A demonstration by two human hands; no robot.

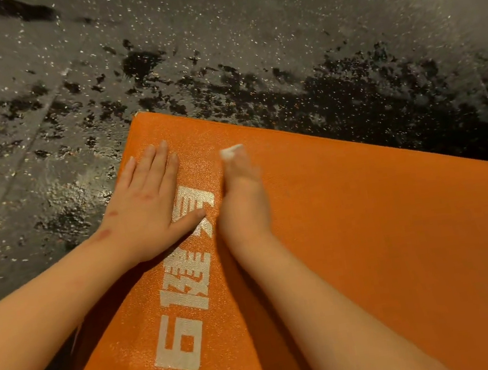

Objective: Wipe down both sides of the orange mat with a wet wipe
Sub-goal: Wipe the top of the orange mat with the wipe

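An orange mat [385,243] lies flat on the floor [214,26], filling the lower right of the view, with one squared corner pointing away from the person at upper left. Its surface has a fine pebbled grain that catches the light, and a row of blocky white lettering [188,290] runs along its left side, the print broken by the same grain. The floor is dark rubbery material flecked with pale specks, glossy and patchy, with black blotches near the mat's far edge. The left hand [148,204] rests palm down on the mat close to that corner, fingers straight and together, the thumb spread out and lying on the lettering. The right hand [243,203] sits just beside it, turned on its edge and smeared by motion blur. A small white wet wipe [231,151], crumpled and soft-edged, shows at its fingertips against the mat. Whether the fingers curl round the wipe or press it flat cannot be told through the blur.
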